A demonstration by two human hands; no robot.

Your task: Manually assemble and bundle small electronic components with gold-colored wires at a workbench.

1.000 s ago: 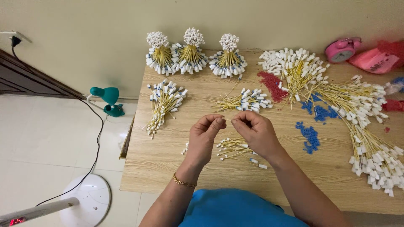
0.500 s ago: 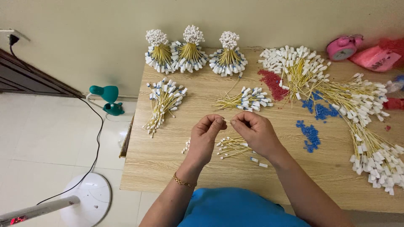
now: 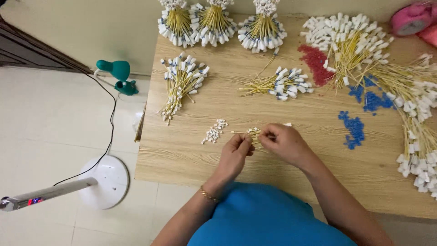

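Note:
My left hand (image 3: 236, 154) and my right hand (image 3: 284, 142) meet over the near middle of the wooden table (image 3: 182, 150). Both pinch a small bunch of thin yellow wires with white ends (image 3: 249, 133) that lies partly on the table. A little heap of loose white connectors (image 3: 215, 131) sits just left of my left hand. A gold bracelet circles my left wrist.
Bundles of yellow wires with white and blue ends lie at the left (image 3: 181, 83), centre (image 3: 278, 84) and along the right (image 3: 412, 100). Three tied upright bundles (image 3: 213, 20) stand at the back. Red (image 3: 314, 64) and blue (image 3: 355, 130) small parts lie scattered. A green lamp (image 3: 119, 75) and fan base (image 3: 107, 180) stand on the floor.
My hands have come down closer to the table and to me, still pinching the wires. The camera view has moved in and tilted down.

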